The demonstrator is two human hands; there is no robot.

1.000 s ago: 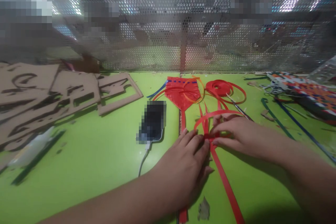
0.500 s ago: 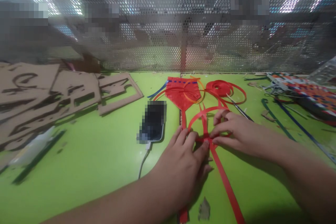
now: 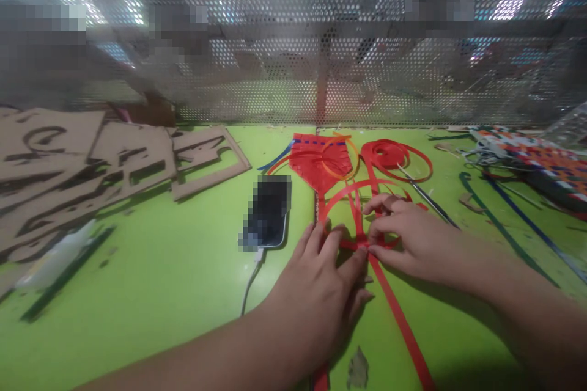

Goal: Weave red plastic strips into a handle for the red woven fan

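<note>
Right in front of you at 6 o'clock, your right hand (image 3: 415, 244) has the crossing of the glossy red strips (image 3: 362, 244) pinched between thumb and curled fingers, while your left hand (image 3: 316, 281) sits spread, fingertips pressing down just beside the join. Your fingers hide much of that crossing, so you can't see how the strips pass over and under, and it's hard to tell whether they're paper or plastic. One narrow strip arcs up into a loop toward 12 o'clock, another runs off toward 5 o'clock, and a red stub pokes out below your left palm, cut off by the frame's bottom edge.

Farther out at 12 o'clock lies a tapered red woven piece (image 3: 316, 159), with a line of blue dashes near its top and an orange loop (image 3: 339, 159) across it. At 1 o'clock there's a loose red coil (image 3: 389, 156), with a slim pointed metal tool (image 3: 426, 201) just beside it. Over at 2 o'clock, a multicoloured woven mat (image 3: 532, 162) runs off the frame. At 8 o'clock, a pixelated phone (image 3: 268, 211) sits on its cable (image 3: 251, 284), and flat cut cardboard templates (image 3: 132, 156) pile up at 9 o'clock on the green bench (image 3: 137, 281).
</note>
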